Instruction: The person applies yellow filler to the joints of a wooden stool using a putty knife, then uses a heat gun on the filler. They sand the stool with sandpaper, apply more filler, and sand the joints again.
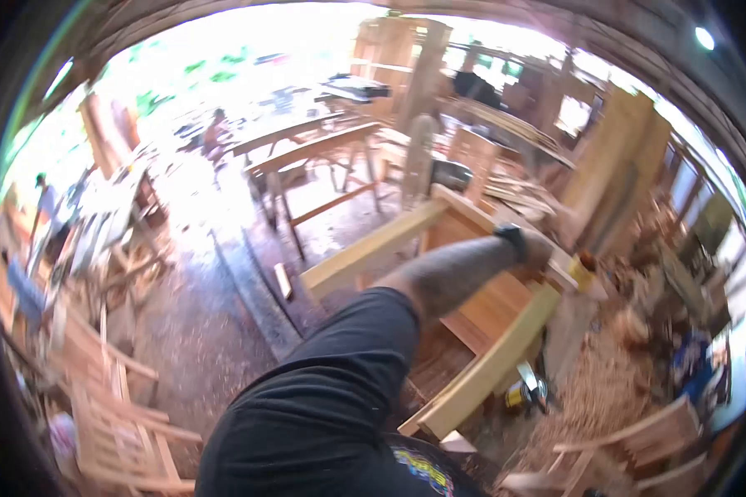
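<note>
My left arm, in a black sleeve, stretches across a wooden furniture frame with pale rails and reddish-brown panels. My left hand, with a dark band at the wrist, is at the frame's far right corner. Its fingers are smeared by motion, so I cannot tell whether they grip the wood. Right beside it is a small yellow-orange object. A curved pale rail runs along the near side of the frame. My right hand is out of view.
A yellow and silver tool lies by the frame among wood shavings. Wooden chairs stand at the lower left, with trestles farther back. Broad planks lean at the right. Other people are in the background.
</note>
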### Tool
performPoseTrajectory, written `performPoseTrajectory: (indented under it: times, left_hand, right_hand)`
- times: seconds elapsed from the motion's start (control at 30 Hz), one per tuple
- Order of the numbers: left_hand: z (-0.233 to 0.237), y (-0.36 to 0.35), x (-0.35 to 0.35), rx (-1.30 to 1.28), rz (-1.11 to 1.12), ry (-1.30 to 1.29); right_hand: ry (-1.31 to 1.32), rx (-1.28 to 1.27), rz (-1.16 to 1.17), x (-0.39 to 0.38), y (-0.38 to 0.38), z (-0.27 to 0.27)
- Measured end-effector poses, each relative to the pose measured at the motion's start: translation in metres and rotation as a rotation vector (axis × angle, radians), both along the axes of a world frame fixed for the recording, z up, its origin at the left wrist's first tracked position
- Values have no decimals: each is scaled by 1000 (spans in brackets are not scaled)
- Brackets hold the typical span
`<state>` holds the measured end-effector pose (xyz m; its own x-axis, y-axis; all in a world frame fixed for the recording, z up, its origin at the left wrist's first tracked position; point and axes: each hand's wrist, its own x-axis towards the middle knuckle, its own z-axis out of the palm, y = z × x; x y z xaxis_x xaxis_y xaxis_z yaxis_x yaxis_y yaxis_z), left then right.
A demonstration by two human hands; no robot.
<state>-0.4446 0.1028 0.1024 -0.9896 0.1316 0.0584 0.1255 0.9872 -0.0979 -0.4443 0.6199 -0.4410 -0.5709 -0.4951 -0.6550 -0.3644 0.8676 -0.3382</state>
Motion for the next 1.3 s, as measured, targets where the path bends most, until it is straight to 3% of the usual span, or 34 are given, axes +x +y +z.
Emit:
performPoseTrajectory:
  times: [0.1, 0.13, 0.17, 0.23, 0.43, 0.63, 0.73, 0.87, 0.93, 1.0, 1.07, 1.17, 1.3]
  left_hand:
    - [-15, -12, -27, 42, 9, -30]
    - [-36, -24, -61, -8, 83, -55]
    - [-53, -36, -85, -87, 14, -65]
    - [-58, -34, -85, -83, 30, -43]
    - [-57, -15, -60, -90, 72, 6]
    - [-123, -27, 34, 56, 166, 117]
    - [-193, -34, 123, 400, 203, 170]
    - [-328, -40, 265, 1137, 249, 214]
    - [-397, -19, 337, 1461, 435, 236]
    - [-459, 22, 405, 1841, 906, 315]
    - [-417, 94, 463, 1754, 1132, 304]
    - [-399, 165, 497, 2214, 1403, 528]
    - [-407, 204, 504, 2240, 1423, 638]
  right_hand:
    - [22, -27, 88, -9, -64, 36]
    - [22, -40, 118, -9, -79, 43]
    - [25, -43, 144, -7, -94, 48]
    - [30, -48, 214, -8, -118, 54]
    - [41, -43, 388, -7, -167, 59]
    - [47, -49, 557, -4, -206, 62]
    - [47, -58, 655, -6, -222, 58]
    - [38, -62, 750, -2, -243, 61]
    - [27, -61, 796, 4, -250, 63]
    - [18, -58, 846, 10, -257, 64]
    - [12, -51, 920, 14, -265, 62]
    - [-8, -37, 1022, 24, -282, 61]
    - [-18, -17, 1148, 53, -293, 59]
